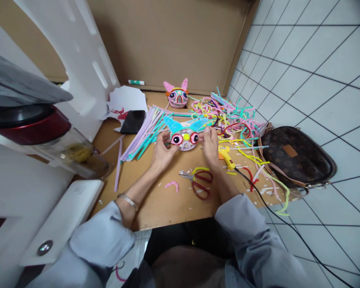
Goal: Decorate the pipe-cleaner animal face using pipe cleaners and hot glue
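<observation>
A pipe-cleaner animal head [184, 145] with blue ears, red-ringed eyes and a yellow nose is held between both hands over the table. My left hand [163, 152] is closed on its left side, thumb at the lower edge. At its other side, my right hand [210, 144] grips with fingers bent; the exact fingertip contact is partly hidden. Just below lie red-handled scissors [201, 182] with open blades, and a short pink pipe-cleaner piece [172, 185]. Beside my right wrist rests a yellow glue gun [227, 158].
Behind stands a similar head with pink ears [177, 98]. Lilac and teal pipe cleaners [144, 132] lie left, beside a black phone [133, 122]. A tangled pipe-cleaner pile [228, 116] and brown bag [297, 156] are right. A glass bottle [81, 154] stands far left; a black cord [276, 216] trails right.
</observation>
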A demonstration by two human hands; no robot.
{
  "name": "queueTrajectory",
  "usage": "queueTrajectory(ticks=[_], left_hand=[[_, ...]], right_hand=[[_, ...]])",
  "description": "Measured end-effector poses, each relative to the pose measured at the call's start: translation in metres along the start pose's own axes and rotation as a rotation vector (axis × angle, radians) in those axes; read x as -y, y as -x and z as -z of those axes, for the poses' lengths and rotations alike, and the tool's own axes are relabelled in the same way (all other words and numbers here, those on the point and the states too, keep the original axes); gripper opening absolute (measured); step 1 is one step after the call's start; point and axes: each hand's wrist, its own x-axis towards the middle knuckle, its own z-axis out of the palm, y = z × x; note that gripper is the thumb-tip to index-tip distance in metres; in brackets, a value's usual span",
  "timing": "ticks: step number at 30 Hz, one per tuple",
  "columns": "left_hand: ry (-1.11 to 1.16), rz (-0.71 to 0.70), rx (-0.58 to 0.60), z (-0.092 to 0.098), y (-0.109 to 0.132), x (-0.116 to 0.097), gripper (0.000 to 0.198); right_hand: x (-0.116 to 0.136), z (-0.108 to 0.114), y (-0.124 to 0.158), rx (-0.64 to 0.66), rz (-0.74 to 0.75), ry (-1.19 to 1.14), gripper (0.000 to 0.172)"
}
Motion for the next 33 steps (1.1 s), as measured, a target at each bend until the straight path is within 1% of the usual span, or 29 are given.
queueTrajectory(ticks=[4,8,10,16,20,28,33], left_hand=[[0.062,-0.062,-0.066,0.0,0.001,0.002,0.041],[0.066,-0.116,-0.159,0.003,0.002,-0.003,0.02],[0.068,-0.151,-0.17,0.005,0.003,-0.006,0.013],[-0.041,-0.227,-0.123,0.005,0.007,-0.013,0.016],[-0.129,-0.312,-0.107,0.007,0.009,-0.015,0.016],[-0.2,-0.385,-0.082,0.008,0.006,-0.008,0.018],[-0.233,-0.409,-0.063,0.008,0.005,-0.007,0.015]], right_hand=[[0.002,0.0,0.002,-0.018,0.005,0.017,0.04],[0.005,0.0,0.002,-0.033,-0.005,0.027,0.037],[0.004,0.001,0.002,-0.042,-0.007,0.035,0.036],[0.001,0.001,0.001,-0.072,0.007,0.003,0.035],[0.002,0.0,0.002,-0.086,0.036,-0.026,0.035],[0.007,0.0,0.004,-0.078,0.037,-0.058,0.032],[0.007,0.0,0.004,-0.067,0.032,-0.028,0.033]])
